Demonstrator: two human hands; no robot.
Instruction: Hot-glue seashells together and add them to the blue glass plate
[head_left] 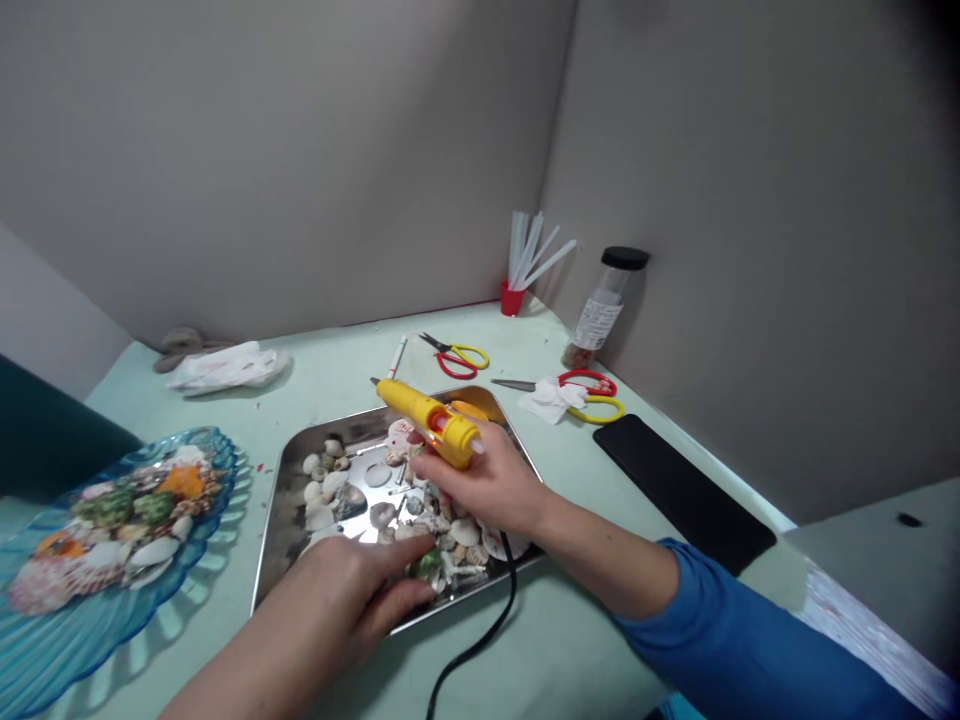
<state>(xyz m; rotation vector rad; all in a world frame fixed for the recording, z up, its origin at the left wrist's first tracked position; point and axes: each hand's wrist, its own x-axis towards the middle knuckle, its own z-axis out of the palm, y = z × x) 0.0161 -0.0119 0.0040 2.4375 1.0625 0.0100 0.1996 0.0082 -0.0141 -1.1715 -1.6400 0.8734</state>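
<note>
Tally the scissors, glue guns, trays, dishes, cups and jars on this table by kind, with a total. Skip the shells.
Scissors with red and yellow handles: 2
Yellow plastic glue gun: 1
Rectangular silver metal tray: 1
Translucent blue scalloped dish: 1
Small red cup: 1
Clear black-lidded jar: 1
Total: 7

The bare left forearm slants in from the near left, its hand low and palm down, forefinger and thumb stretched rightward and parted. The right arm comes from the near right, its blue fabric sleeve ending on the forearm; the right hand, farther off, is curled in a grip.
</note>
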